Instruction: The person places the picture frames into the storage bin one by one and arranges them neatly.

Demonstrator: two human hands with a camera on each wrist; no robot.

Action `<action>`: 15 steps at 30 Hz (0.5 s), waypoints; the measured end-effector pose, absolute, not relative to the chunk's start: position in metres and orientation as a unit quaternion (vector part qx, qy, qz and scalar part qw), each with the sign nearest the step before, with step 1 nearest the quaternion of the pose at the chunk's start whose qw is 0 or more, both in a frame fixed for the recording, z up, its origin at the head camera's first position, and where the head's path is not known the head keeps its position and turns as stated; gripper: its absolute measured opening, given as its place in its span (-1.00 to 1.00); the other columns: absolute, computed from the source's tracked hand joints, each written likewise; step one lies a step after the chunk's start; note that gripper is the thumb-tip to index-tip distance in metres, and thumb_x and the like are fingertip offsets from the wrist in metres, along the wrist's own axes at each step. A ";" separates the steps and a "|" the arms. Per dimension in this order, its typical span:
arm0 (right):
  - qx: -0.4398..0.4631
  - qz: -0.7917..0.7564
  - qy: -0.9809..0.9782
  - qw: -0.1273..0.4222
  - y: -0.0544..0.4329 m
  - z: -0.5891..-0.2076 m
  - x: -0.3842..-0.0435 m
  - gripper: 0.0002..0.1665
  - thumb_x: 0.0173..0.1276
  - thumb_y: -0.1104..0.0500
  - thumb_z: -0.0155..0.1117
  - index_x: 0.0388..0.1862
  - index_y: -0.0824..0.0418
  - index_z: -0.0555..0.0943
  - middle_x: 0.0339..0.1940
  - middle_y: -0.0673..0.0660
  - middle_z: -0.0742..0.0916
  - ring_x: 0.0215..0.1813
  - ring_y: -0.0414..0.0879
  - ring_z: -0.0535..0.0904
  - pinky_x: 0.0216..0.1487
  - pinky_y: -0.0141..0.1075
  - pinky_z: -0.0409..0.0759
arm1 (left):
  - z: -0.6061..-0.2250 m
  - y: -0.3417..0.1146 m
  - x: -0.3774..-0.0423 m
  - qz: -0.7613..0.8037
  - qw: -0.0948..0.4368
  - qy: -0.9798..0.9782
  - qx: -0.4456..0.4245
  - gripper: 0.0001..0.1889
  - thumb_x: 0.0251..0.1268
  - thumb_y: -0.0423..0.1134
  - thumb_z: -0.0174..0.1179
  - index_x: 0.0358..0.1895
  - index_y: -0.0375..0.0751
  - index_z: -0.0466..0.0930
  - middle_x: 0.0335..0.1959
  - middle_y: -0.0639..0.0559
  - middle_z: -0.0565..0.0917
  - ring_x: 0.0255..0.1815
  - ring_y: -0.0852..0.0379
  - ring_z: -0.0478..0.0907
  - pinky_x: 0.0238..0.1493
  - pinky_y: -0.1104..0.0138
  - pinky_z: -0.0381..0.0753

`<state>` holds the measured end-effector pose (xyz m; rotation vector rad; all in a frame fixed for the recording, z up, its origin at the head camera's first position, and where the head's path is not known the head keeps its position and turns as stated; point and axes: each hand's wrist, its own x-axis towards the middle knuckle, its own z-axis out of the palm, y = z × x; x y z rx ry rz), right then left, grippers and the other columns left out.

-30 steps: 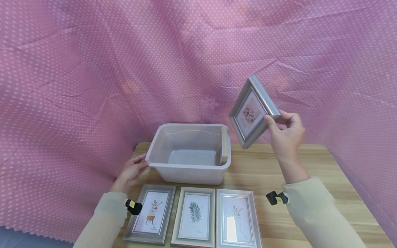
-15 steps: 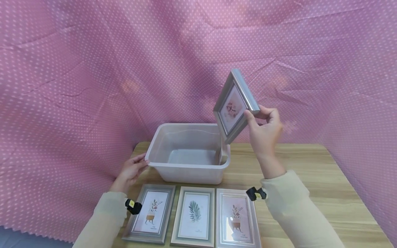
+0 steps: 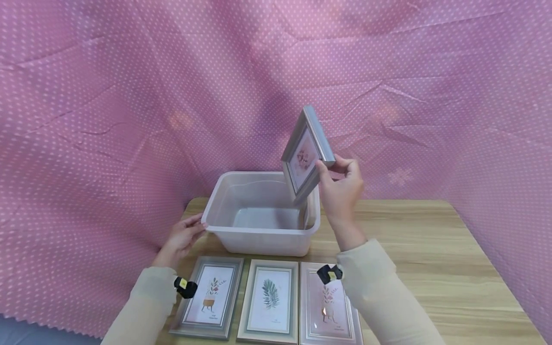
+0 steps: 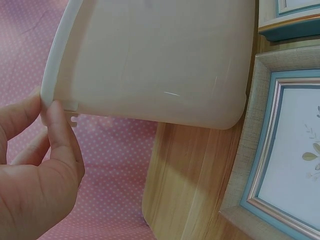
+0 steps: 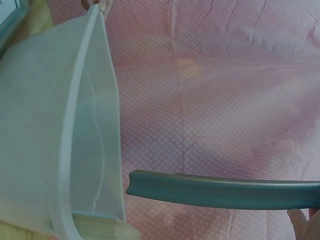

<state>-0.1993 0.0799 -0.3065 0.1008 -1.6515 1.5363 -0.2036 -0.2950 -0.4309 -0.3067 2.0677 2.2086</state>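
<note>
1. Left hand [image 3: 182,240]: thumb and fingers pinch the rim of the pale bin [image 3: 263,243].
2. Potted-plant frame [image 3: 209,299] flat on desk [image 3: 422,239], in front of bin.
3. Leaf frame [image 3: 270,299] beside it, flat.
4. Blossom frame [image 3: 303,155] tilted above bin's right part.
5. Pink-toned frame [image 3: 329,314] on desk, partly behind sleeve [image 3: 375,282].
6. Right hand [image 3: 342,194] pinches blossom frame's corner.

Looking forward and down from the head, sitting high, far back, taking in the plastic tub [image 3: 265,243] and a row of picture frames [image 3: 270,306]. Looking very close from the left wrist, tilting sideways, facing the tub's outer wall. Peeking from the right wrist, also tilting, sitting near the tub's open top, facing pink dotted cloth [image 5: 215,95]. Sharing the left hand [image 4: 42,185] in all views, the raised picture frame [image 3: 303,158] in head and right wrist.
</note>
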 end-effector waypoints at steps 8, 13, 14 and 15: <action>0.024 0.604 -0.668 0.433 0.059 -0.329 -0.203 -0.55 0.10 0.24 0.49 -0.19 0.47 0.48 -0.26 0.25 0.68 -0.29 -0.02 0.61 -0.40 -0.44 0.67 | -0.430 -0.296 -0.202 0.729 0.056 0.677 -0.089 -0.45 0.36 -0.56 0.00 0.38 -0.54 0.09 0.09 -0.25 0.43 -0.12 0.27 0.56 0.16 0.34 0.49; 0.011 0.606 -0.667 0.432 0.047 -0.340 -0.200 -0.57 0.08 0.27 0.50 -0.22 0.48 0.47 -0.29 0.28 0.66 -0.30 0.01 0.59 -0.41 -0.48 0.65 | -0.428 -0.296 -0.201 0.731 0.055 0.674 -0.090 -0.44 0.36 -0.55 0.01 0.39 -0.53 0.08 0.07 -0.22 0.45 -0.10 0.26 0.55 0.17 0.33 0.48; 0.007 0.608 -0.667 0.431 0.045 -0.342 -0.200 -0.57 0.08 0.27 0.50 -0.22 0.49 0.48 -0.31 0.29 0.65 -0.30 0.02 0.59 -0.41 -0.47 0.66 | -0.428 -0.296 -0.201 0.732 0.055 0.673 -0.091 -0.44 0.36 -0.55 0.01 0.39 -0.53 0.08 0.07 -0.20 0.45 -0.09 0.26 0.55 0.17 0.34 0.49; 0.004 0.605 -0.669 0.432 0.043 -0.345 -0.200 -0.58 0.08 0.28 0.50 -0.23 0.48 0.48 -0.32 0.28 0.65 -0.31 0.01 0.58 -0.42 -0.47 0.65 | -0.428 -0.296 -0.201 0.733 0.055 0.672 -0.091 -0.43 0.36 -0.55 0.01 0.39 -0.53 0.07 0.06 -0.19 0.46 -0.09 0.26 0.55 0.16 0.35 0.49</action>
